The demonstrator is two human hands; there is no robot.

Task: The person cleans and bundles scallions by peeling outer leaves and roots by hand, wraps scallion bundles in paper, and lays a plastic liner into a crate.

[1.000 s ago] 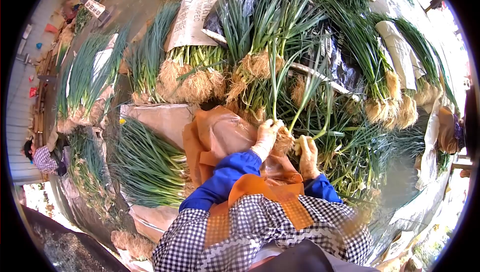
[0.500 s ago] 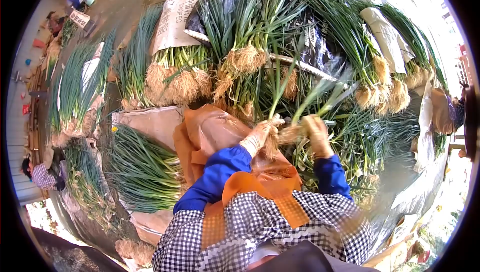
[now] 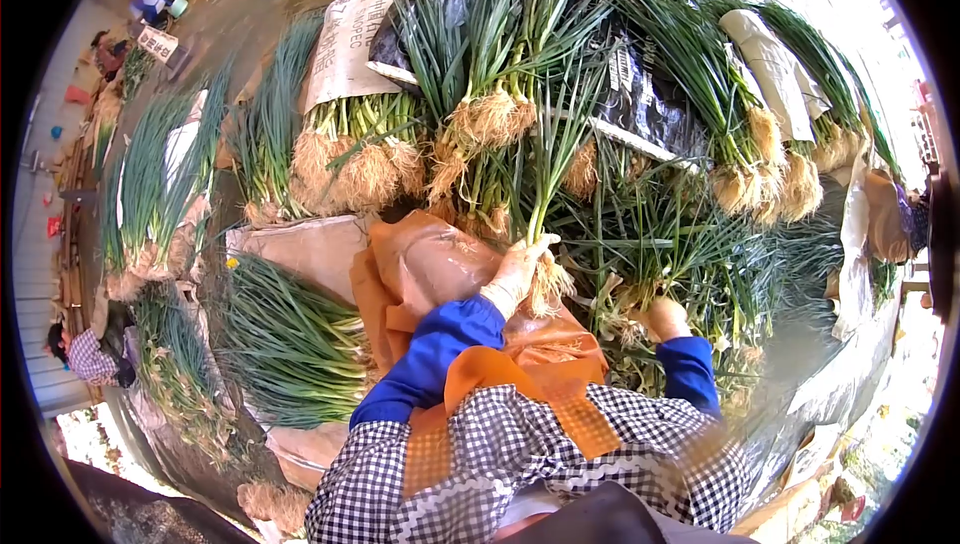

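My left hand is closed around a small bunch of green onions. Their leaves point away from me and their pale, stringy roots hang below my fingers, above an orange plastic apron. On the right, my right hand reaches into a heap of loose green onions. Its fingers are hidden among stalks and roots there, so what they grip cannot be made out. Beyond my left hand lies a larger bunch of green onions with its roots toward me.
Tied-looking bunches wrapped in a printed white sack lie at the back left. More green onions rest on cardboard to my left. Black plastic sheeting is behind the heap. A person in a checked top sits far left.
My right hand has moved away from the bunch, down and right into the heap. The left hand still holds its green onions, with the roots now hanging free.
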